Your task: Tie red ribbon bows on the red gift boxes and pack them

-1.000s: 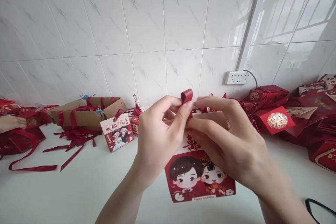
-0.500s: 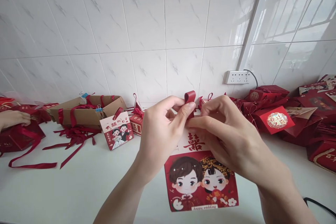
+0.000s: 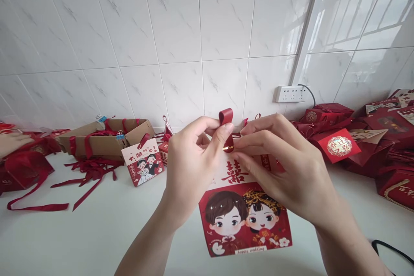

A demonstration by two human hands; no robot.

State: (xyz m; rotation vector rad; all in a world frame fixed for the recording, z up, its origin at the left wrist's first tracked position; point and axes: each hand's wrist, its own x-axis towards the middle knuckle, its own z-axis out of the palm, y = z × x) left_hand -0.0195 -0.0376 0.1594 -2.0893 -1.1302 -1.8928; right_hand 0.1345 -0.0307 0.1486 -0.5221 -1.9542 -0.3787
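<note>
The white tabletop (image 3: 80, 241) spans the lower frame, the white tiled wall (image 3: 177, 17) behind it. At the lower centre, the red-and-white paper box with two cartoon faces (image 3: 246, 224) is below the left fingers (image 3: 223, 134) and right fingers (image 3: 265, 140); the dark red ribbon loop (image 3: 226, 116) rises above it. Centre left, the brown rectangular cardboard box (image 3: 105, 145) stands near the wall, loose dark red ribbons (image 3: 86, 171) before it, the small red-and-white couple-printed paper box (image 3: 144, 164) at its right front. The pile of red paper boxes (image 3: 399, 177) lies along the right edge, below the white rectangular power strip (image 3: 286, 94); the thin black cable (image 3: 390, 245) lies lower right.
</note>
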